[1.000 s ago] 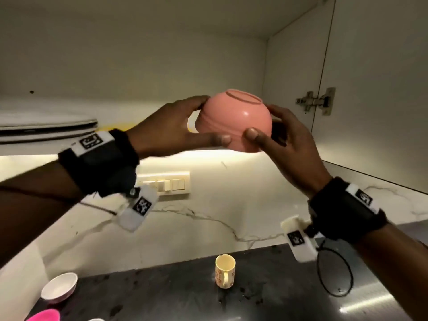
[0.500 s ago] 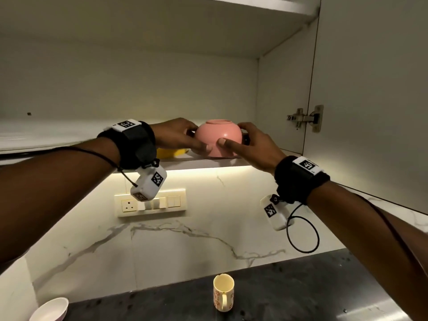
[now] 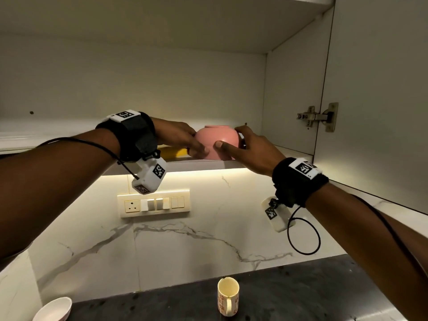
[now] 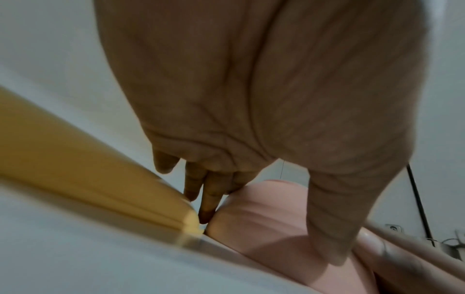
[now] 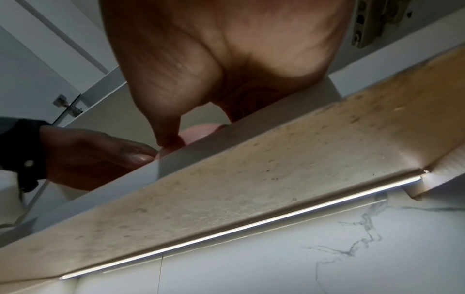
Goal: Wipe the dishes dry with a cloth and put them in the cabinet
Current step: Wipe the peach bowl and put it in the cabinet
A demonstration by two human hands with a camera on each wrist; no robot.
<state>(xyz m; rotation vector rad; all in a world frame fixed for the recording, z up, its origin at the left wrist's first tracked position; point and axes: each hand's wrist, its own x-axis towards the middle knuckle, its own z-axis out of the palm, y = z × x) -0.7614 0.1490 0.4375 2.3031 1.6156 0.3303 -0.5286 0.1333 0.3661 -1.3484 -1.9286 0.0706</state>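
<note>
A pink bowl [image 3: 217, 139] sits upside down on the bottom shelf [image 3: 196, 164] of the open wall cabinet, near its front edge. My left hand [image 3: 185, 141] holds the bowl's left side, thumb in front and fingers behind. My right hand [image 3: 240, 147] holds its right side the same way. In the left wrist view the pink bowl [image 4: 264, 222] lies against a yellow dish [image 4: 95, 175], with my left fingers [image 4: 208, 201] between them. The right wrist view shows only a sliver of the pink bowl [image 5: 198, 132] above the shelf edge [image 5: 226, 179].
A yellow dish [image 3: 172, 152] stands on the shelf just left of the bowl. The cabinet door [image 3: 379, 100] hangs open at the right. Below, on the dark counter [image 3: 289, 295], stand a patterned mug [image 3: 228, 295] and a white bowl [image 3: 54, 309].
Both hands carried the upside-down pink bowl up and back from mid-air onto the cabinet's bottom shelf. The head view has tilted upward.
</note>
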